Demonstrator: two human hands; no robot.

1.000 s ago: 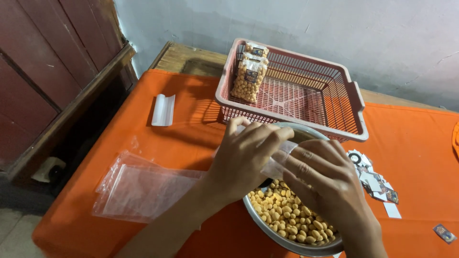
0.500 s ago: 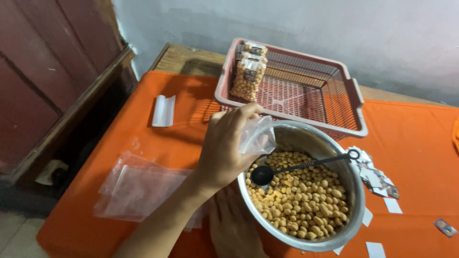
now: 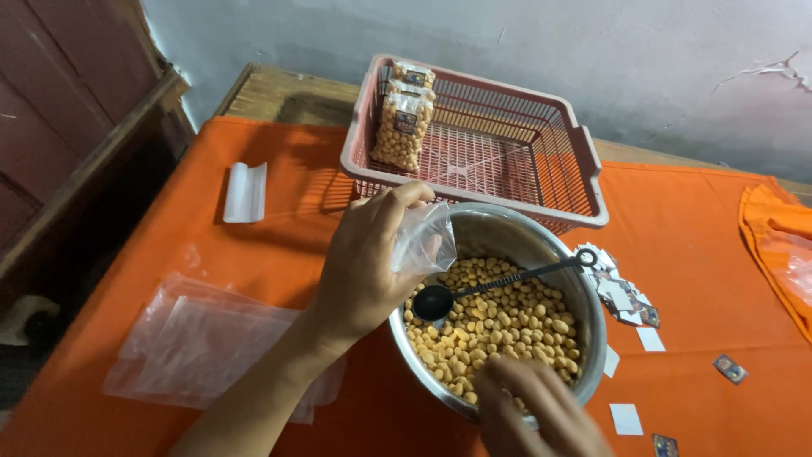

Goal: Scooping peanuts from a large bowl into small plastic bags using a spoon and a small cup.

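Head view: left hand pinches a small clear plastic bag over the rim of the round steel bowl of yellow snack pellets; right hand, fingers loosely spread and empty, touches the bowl's near edge beside the black scoop.

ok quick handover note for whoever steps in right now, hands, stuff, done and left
Left hand holds an empty clear bag over the rim of the steel bowl.
Right hand is at the bowl's near edge, holding nothing.
The bowl is full of snack pieces, with a black scoop lying in them.
Done: filled packs in the red basket.
Left: this bag unfilled, spare bags stacked on the cloth.
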